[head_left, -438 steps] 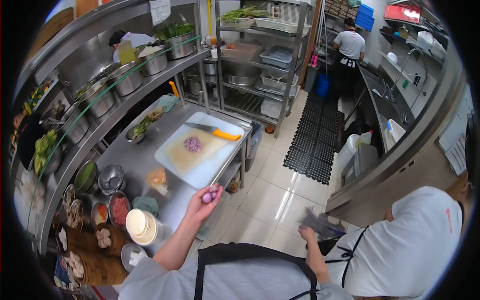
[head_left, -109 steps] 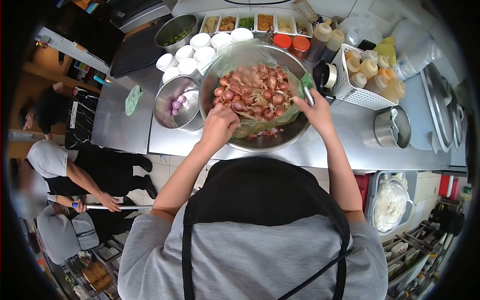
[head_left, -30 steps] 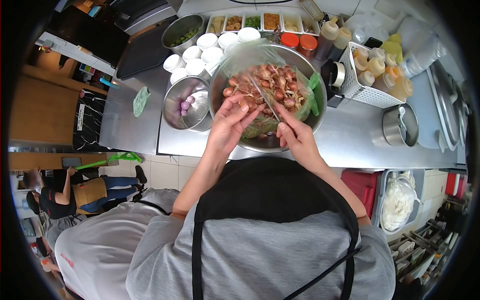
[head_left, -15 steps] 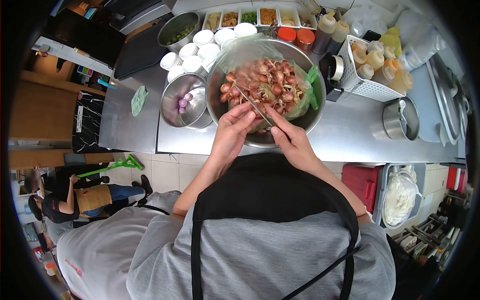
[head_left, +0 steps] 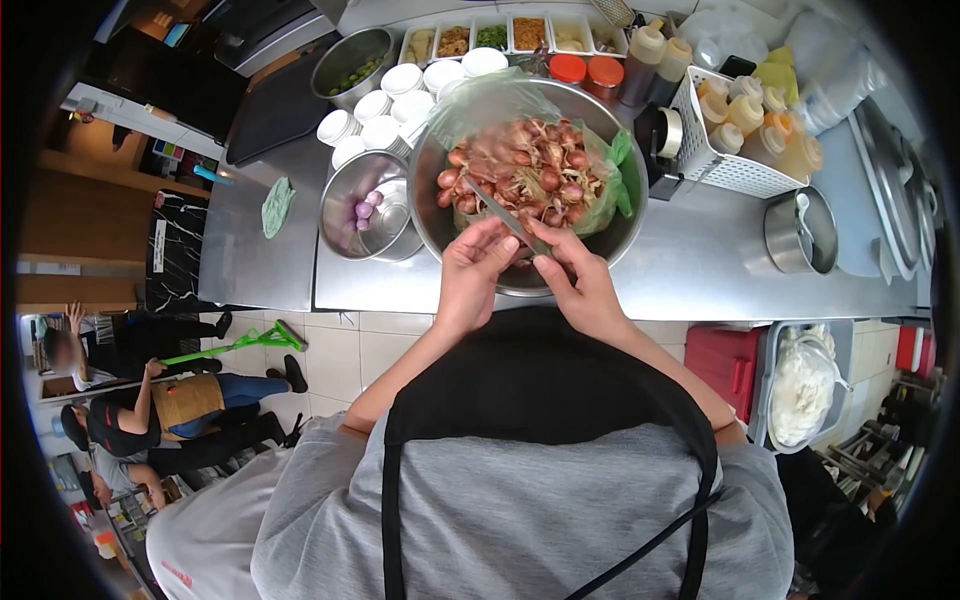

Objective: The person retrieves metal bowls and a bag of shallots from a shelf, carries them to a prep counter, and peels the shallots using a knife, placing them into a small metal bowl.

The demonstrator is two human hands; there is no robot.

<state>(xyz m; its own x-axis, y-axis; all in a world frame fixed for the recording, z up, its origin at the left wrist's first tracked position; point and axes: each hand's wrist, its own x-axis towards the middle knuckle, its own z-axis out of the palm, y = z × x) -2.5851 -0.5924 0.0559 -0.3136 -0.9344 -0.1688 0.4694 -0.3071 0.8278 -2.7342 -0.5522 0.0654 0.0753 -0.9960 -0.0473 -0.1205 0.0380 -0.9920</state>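
Observation:
My right hand (head_left: 574,268) is closed around a small knife (head_left: 491,204), its blade slanting up and left over the large steel bowl (head_left: 640,215). Close beside it, my left hand (head_left: 478,268) pinches what looks like a shallot, mostly hidden by the fingers. Unpeeled shallots (head_left: 548,178) with loose dry skins fill a thin green plastic bag (head_left: 612,200) inside that bowl. To the left, a smaller steel bowl (head_left: 400,205) holds several peeled purple shallots (head_left: 368,207).
White lidded tubs (head_left: 408,80) stand behind the bowls, near red-lidded jars (head_left: 585,72). A white basket of squeeze bottles (head_left: 735,165) and a steel pot (head_left: 800,232) are at right. A green cloth (head_left: 278,207) lies at left. Several people stand behind left, one holding a green-handled tool (head_left: 265,338).
Both hands stay close together at the bowl's near edge, with the knife slightly shifted. At left, a grey-clad person has moved back and lower in view, uncovering others.

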